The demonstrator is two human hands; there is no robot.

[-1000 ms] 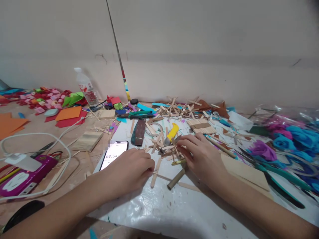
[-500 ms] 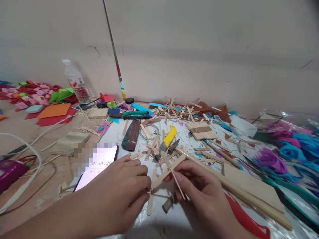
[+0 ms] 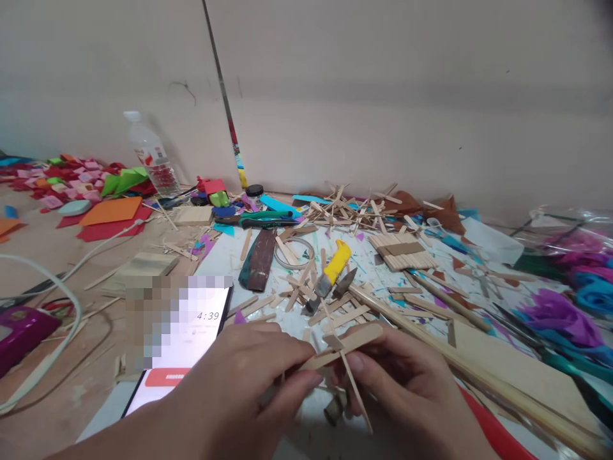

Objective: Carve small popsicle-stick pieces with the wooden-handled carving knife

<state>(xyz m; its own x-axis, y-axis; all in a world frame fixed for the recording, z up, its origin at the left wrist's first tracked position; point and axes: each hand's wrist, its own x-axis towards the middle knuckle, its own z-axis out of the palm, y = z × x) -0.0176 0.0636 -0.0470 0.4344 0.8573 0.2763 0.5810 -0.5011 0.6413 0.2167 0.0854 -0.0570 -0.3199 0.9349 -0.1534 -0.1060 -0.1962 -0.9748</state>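
Observation:
Both my hands are low in the middle of the view, pinching one small piece made of crossed wooden craft sticks (image 3: 349,342). My left hand (image 3: 249,390) grips its left end with fingers closed. My right hand (image 3: 407,390) grips the right side, thumb and fingers pressed on the sticks, and a thin stick points down between my hands. A short cardboard tube (image 3: 335,409) lies on the table just under the piece.
A lit phone (image 3: 184,345) lies left of my hands. Beyond them are yellow-handled pliers (image 3: 330,271), loose sticks (image 3: 345,211), a stick panel (image 3: 400,251), green pliers (image 3: 261,219), a water bottle (image 3: 148,153), coloured paper (image 3: 112,211), paper flowers (image 3: 558,313) and a long wooden slat (image 3: 479,374).
My hands lifted the crossed stick piece off the table and drew it closer to me. The view tilted down, so the phone looms larger.

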